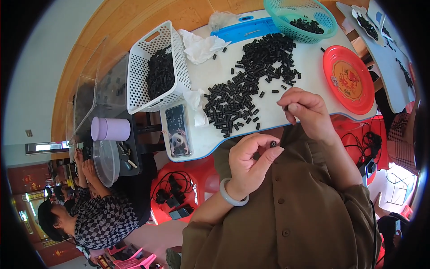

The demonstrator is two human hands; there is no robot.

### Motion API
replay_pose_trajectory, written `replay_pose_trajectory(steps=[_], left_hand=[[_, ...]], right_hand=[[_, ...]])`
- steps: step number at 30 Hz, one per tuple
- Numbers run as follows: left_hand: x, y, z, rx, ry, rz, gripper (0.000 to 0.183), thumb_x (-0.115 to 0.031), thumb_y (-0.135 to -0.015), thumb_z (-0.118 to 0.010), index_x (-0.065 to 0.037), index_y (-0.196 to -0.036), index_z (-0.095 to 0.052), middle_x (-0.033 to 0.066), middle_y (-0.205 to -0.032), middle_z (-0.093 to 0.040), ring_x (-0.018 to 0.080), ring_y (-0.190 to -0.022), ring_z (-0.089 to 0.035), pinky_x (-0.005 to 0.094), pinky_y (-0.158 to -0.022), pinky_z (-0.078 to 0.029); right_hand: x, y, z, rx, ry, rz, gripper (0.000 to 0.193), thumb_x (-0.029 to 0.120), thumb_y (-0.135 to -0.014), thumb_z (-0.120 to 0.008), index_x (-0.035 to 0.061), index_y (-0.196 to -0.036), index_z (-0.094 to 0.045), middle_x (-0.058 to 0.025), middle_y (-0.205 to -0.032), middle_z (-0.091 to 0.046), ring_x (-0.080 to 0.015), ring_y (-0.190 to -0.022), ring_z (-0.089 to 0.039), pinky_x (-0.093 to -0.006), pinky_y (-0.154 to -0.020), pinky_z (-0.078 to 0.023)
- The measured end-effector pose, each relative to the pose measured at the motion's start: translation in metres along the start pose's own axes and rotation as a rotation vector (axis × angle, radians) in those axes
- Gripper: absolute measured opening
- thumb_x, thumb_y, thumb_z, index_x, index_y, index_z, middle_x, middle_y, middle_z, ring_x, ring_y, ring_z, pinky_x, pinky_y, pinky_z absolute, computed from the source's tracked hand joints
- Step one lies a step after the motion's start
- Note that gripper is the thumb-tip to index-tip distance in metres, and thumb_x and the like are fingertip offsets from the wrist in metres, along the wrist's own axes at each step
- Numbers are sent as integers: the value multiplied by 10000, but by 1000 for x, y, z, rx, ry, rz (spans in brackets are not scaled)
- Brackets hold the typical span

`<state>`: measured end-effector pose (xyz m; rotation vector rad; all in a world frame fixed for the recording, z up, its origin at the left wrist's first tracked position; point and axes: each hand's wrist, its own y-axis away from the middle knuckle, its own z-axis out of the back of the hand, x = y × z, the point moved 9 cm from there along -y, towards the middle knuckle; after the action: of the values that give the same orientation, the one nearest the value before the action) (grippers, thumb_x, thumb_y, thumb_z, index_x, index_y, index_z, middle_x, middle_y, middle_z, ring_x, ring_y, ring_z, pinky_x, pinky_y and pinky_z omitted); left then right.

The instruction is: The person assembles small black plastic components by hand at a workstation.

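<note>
The left hand (pixel 251 159), nearest the wearer's brown shirt (pixel 280 219), pinches a small black cylinder (pixel 273 144) between thumb and fingertips, its hollow end facing up. A pale bangle (pixel 234 196) circles that wrist. The right hand (pixel 309 114) is raised a little farther out, apart from the left, its thumb and forefinger drawn narrowly together; a dark spot shows at the tips, but I cannot tell whether a piece is gripped there.

Just beyond the hands, a loose heap of similar black pieces (pixel 237 96) spreads over the white table (pixel 309 54), with several strays around its edge. Left of the heap, near the table's edge, lies a phone (pixel 178 132) in a panda-patterned case, and a crumpled tissue (pixel 197 107) is just beside it. On the right sits a round red tray (pixel 365 74) with a patterned centre.

Farther back, a white perforated basket (pixel 181 67) holds many more black pieces, next to a larger wad of tissue (pixel 200 45). A flat blue tray (pixel 248 30) lies behind the heap, and a green colander (pixel 280 24) with more dark pieces stands at the far edge. Away to the left, a co-worker in a checked top (pixel 105 224) sits with both arms stretched forward, beyond a lavender cup (pixel 110 129).
</note>
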<state>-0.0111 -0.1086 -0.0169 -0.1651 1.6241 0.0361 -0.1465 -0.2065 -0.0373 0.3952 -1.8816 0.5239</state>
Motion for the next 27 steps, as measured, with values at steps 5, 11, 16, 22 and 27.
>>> replay_pose_trajectory(steps=[5, 11, 16, 22, 27], left_hand=[[-29, -3, -5, 72, 48, -103, 156, -47, -775, -746, 16, -879, -649, 43, -723, -602, 88, -592, -521, 215, -545, -403], [-47, 4, -16, 274, -33, -161, 218, 7, -767, -740, 44, -956, -638, 73, -841, -616, 104, -732, -551, 207, -620, -415], [-48, 7, -19, 262, 33, -171, 188, -24, -765, -753, 37, -894, -631, 83, -844, -640, 104, -712, -554, 204, -584, -397], [-55, 8, -19, 229, -12, -198, 182, -84, -754, -773, -7, -811, -619, 56, -663, -584, 145, -550, -504, 256, -515, -382], [-57, 12, -16, 216, -50, -221, 186, -75, -760, -768, 8, -802, -607, 52, -695, -584, 114, -570, -490, 239, -502, -351]], right_hand=[[35, 15, -31, 31, -247, -41, 111, 46, -867, -617, -44, -927, -594, -103, -877, -590, -82, -660, -524, -211, -590, -440], [66, 25, -48, 100, -206, 132, 109, 42, -837, -669, -18, -922, -634, -128, -889, -613, -166, -734, -591, -261, -661, -484], [75, 30, -57, 129, -88, 160, 87, 15, -833, -665, -6, -917, -656, -130, -909, -621, -181, -804, -609, -280, -707, -496], [83, 33, -63, 162, 51, 236, 99, 33, -840, -668, -5, -932, -665, -125, -916, -627, -170, -787, -614, -279, -696, -500], [93, 35, -72, 197, 258, 319, 102, 42, -842, -670, -6, -932, -675, -126, -883, -637, -169, -749, -622, -273, -658, -499]])
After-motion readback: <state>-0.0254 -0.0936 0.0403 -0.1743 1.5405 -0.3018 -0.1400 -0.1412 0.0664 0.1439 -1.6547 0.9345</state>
